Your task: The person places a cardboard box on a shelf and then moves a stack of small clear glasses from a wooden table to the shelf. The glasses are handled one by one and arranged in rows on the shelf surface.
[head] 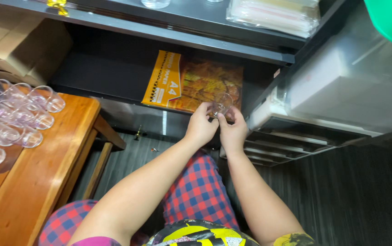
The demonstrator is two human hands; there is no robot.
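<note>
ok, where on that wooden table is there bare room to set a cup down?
The wooden table is bare along its right side, from the far corner to the near edge. Its left side is crowded with clear plastic cups lying on their sides. Both hands, left hand and right hand, hold one small clear cup.

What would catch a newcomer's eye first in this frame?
Both hands meet at centre, the left hand and right hand pinching a small clear cup in front of a dark shelf. Behind it an orange paper pack leans in the shelf opening. At far left, a cluster of clear cups lies on its sides on a wooden table.
</note>
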